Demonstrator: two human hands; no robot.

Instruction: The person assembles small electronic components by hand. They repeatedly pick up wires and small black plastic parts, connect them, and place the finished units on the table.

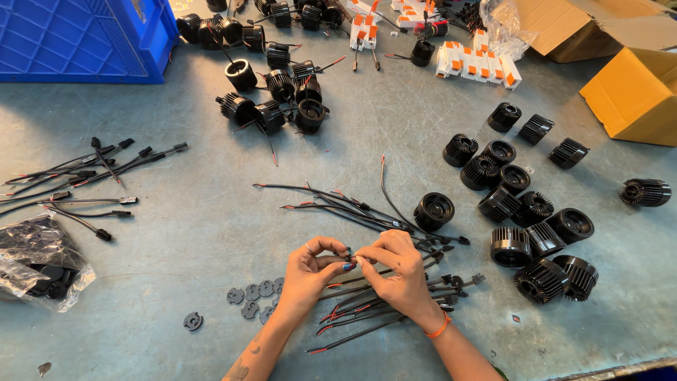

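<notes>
Grey tabletop [197, 233], contents listed from the left edge.

- Clear plastic bag [39, 261] holding dark parts, at the near left.
- Loose black leads [84, 176] with end plugs, fanned out above the bag.
- Blue crate [84, 39], far left corner.
- Small flat black discs [250, 296] — a scatter just left of the left forearm.
- Left hand [310, 271]: wrist bent inward, forearm rising from the lower edge, thumb and forefinger closed in a pinching grip on a small black connector [348, 258].
- Right hand [398, 271]: orange band at the wrist, fingertips pressed together on the same connector, meeting the left hand at mid-frame near the lower edge.
- Bundle of black and red wires [367, 310] — lies under both hands, red tips showing.
- Black finned housings [525, 219], round and ribbed, clustered at right.
- Cardboard boxes [620, 77], far right corner.
</notes>
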